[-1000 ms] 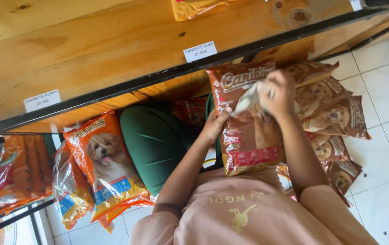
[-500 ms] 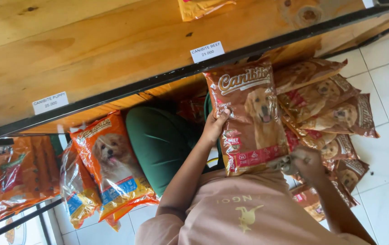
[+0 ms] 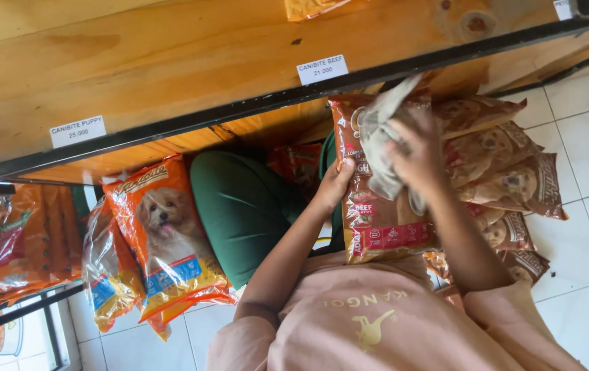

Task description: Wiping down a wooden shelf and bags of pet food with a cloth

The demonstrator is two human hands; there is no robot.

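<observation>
White floor tiles (image 3: pixel 586 124) fill the right side of the view; a wooden shelf (image 3: pixel 171 62) with a dark metal edge runs across the top, with small white price labels (image 3: pixel 322 69) stuck along that edge.

Left hand (image 3: pixel 336 182): curled around the left edge of a brown pet-food bag (image 3: pixel 377 230), thumb on the front, holding it upright above the person's lap. The bag has a red band near its lower end.

Right hand (image 3: pixel 418 154): closed on a crumpled grey cloth (image 3: pixel 380 137), pressing it flat against the upper front of the same bag. Cloth covers most of the bag's top half.

Person wears a pale pink shirt (image 3: pixel 377 323); a knee in green trousers (image 3: pixel 239 206) shows just left of the held bag.

Behind and to the right of the bag: a pile of similar brown bags (image 3: pixel 507 172) lying on the tiles, overlapping one another.

Left of the knee: orange bag with a puppy picture (image 3: pixel 167 240), leaning upright; a second orange bag (image 3: pixel 106 271) just beside it, partly hidden. More orange packs (image 3: pixel 13 240) at the far left edge, behind a dark rail.

Another pack (image 3: pixel 308 8) sits on the shelf, cut off by the frame.
</observation>
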